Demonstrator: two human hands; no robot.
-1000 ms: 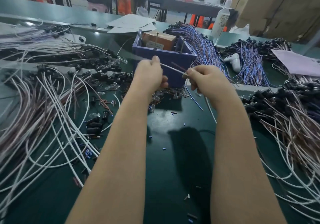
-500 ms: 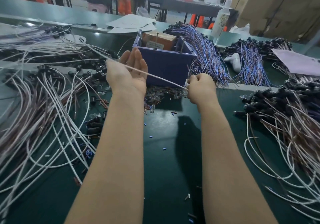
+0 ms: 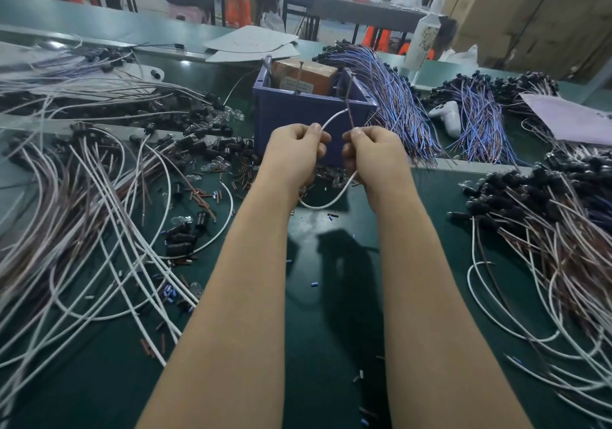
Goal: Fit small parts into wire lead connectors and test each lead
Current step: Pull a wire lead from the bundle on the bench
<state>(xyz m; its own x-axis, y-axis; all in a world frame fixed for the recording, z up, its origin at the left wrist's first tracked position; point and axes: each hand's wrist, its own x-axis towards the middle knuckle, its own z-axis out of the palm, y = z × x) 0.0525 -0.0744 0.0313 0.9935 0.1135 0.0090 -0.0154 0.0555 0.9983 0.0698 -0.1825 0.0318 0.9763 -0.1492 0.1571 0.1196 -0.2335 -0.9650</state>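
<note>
One white lead [image 3: 331, 118] now bows in a short arch between the two hands; half a second ago it ran taut and nearly straight from one to the other. Its slack hangs in a loop below the wrists, low over the middle of the bench [image 3: 331, 346].

The left hand [image 3: 293, 150] lay spread a moment ago with the lead across its palm. It is now curled, thumb and fingers pinching the lead. The right hand [image 3: 371, 150] pinches it as before and sits just beside the left, so the gap between them has all but closed.

I judge that the lead has been drawn out and its end found, and that close work on that end, fitting or testing, is starting. The fingers hide whether a small part is already held. A thin brown strand [image 3: 348, 114] rises from the right fingers towards the bin [image 3: 298, 114]; I cannot tell whether it belongs to the lead or to the bin.

Both forearms reach forward side by side, hands raised off the bench with their backs to the camera. The bin stands just beyond them, towards the far edge. Black connectors [image 3: 185, 240] lie scattered left of the arms. A left pile [image 3: 82, 213] and a right pile [image 3: 546, 230] of leads spread along the bench's side edges, and blue leads [image 3: 397, 107] lie against the bin's right.
</note>
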